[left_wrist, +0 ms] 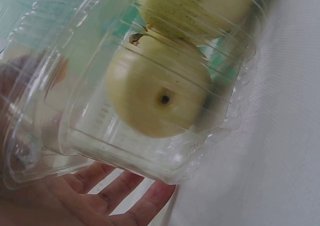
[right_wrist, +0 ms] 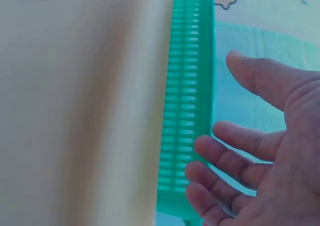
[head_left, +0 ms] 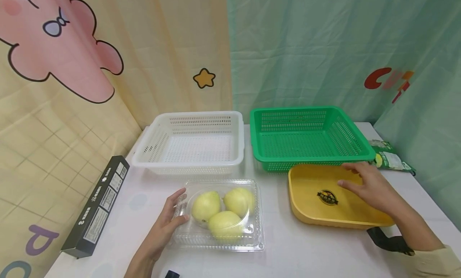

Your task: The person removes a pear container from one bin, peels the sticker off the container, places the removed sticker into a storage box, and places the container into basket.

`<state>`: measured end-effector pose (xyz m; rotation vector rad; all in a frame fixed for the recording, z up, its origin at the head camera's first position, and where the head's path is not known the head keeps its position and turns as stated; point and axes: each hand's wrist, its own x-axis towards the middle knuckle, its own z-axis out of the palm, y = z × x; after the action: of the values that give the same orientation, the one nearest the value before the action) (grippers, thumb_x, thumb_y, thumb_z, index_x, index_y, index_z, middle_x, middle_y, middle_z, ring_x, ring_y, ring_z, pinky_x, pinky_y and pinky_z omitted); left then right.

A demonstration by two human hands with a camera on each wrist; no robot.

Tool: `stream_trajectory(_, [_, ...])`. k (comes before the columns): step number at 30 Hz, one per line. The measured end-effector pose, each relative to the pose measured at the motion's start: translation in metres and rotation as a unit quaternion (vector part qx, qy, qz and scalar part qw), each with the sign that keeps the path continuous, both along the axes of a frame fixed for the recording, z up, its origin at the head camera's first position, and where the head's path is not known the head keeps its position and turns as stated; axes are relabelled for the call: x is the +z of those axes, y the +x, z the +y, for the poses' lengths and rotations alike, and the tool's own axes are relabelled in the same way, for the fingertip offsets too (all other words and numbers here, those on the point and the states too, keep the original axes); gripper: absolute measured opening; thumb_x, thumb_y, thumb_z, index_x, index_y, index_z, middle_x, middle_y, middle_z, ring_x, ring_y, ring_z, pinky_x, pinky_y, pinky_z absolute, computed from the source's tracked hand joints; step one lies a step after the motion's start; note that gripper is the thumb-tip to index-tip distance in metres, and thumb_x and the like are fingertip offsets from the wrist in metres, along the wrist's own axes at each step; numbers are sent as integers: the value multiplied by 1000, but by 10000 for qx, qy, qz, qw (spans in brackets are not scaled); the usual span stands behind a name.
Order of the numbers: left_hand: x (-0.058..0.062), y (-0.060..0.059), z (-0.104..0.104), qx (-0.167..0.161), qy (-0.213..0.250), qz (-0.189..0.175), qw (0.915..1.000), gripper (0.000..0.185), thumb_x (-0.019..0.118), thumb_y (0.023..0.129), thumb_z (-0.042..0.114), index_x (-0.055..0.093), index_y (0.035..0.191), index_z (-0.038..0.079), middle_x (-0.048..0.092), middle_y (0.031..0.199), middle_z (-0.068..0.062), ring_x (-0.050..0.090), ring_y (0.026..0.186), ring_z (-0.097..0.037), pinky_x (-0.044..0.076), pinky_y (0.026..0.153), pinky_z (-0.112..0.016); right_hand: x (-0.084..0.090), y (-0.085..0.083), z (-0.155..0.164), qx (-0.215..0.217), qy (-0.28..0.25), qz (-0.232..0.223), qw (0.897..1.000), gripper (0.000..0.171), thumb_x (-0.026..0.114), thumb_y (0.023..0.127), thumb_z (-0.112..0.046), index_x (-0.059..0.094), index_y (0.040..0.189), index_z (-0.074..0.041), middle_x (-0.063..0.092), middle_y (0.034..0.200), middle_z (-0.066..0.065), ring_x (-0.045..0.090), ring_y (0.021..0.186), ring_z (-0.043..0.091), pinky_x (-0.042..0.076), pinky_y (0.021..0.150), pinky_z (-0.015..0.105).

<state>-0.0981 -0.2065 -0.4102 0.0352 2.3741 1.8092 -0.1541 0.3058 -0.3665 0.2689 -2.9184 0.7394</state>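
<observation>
In the head view my left hand point(head_left: 166, 220) touches the left side of a clear plastic clamshell box point(head_left: 256, 230), thumb by its lid edge. Its fingers lie fairly straight and spread along the box wall in the left wrist view. Inside sit three round, pale yellow-green fruits point(head_left: 225, 224) that look like pears; one fruit point(left_wrist: 157, 85) shows a dark stem dimple. Over the right part of a yellow plastic tray point(head_left: 317, 210) with a dark logo is my right hand point(head_left: 371, 188), fingers loosely bent around nothing. Whether it touches the tray I cannot tell.
A white perforated basket point(head_left: 198, 166) stands at the back left, a green one point(head_left: 313, 160) at the back right. A long black printed box point(head_left: 97, 210) lies along the left edge. Green packets point(head_left: 392, 160) lie at the right edge. Patterned curtains enclose the table.
</observation>
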Motion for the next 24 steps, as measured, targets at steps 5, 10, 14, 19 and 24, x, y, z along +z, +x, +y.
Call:
stream_trajectory(5, [0, 0, 0, -14, 21, 9, 10000, 66, 54, 90, 13, 25, 146, 33, 13, 158, -16, 3, 145, -45, 3, 106, -71, 6, -2, 4, -115, -43, 136, 9998, 61, 64, 88, -34, 47, 129, 8, 46, 125, 31, 39, 108, 45, 40, 83, 62])
stream_trajectory(10, [0, 0, 0, -13, 13, -5, 10000, 65, 54, 90, 14, 25, 145, 33, 14, 158, -16, 4, 145, -45, 3, 106, -71, 11, -4, 8, -291, -93, 149, 9994, 62, 62, 90, -35, 44, 130, 8, 42, 127, 32, 38, 106, 48, 41, 80, 63])
stream_trajectory(14, [0, 0, 0, -4, 23, -35, 10000, 65, 54, 90, 15, 25, 145, 33, 14, 158, -15, 4, 145, -45, 3, 107, -71, 16, -7, 11, -320, -200, 256, 9990, 62, 61, 91, -33, 43, 132, 10, 40, 129, 34, 37, 109, 50, 40, 81, 66])
stream_trajectory(19, [-2, 1, -1, -14, 44, -23, 10000, 65, 54, 90, 15, 25, 145, 33, 14, 158, -15, 5, 145, -45, 3, 107, -70, 22, -12, 15, -371, -297, 510, 9976, 63, 61, 91, -30, 41, 132, 12, 38, 130, 36, 30, 115, 53, 34, 85, 69])
stream_trajectory(24, [-2, 1, -1, 3, 70, -44, 10000, 66, 54, 90, 14, 25, 146, 33, 14, 157, -14, 5, 145, -45, 3, 107, -70, 25, -19, 18, -353, -458, 774, 9953, 62, 63, 90, -27, 41, 132, 13, 36, 131, 41, 25, 121, 58, 22, 94, 75])
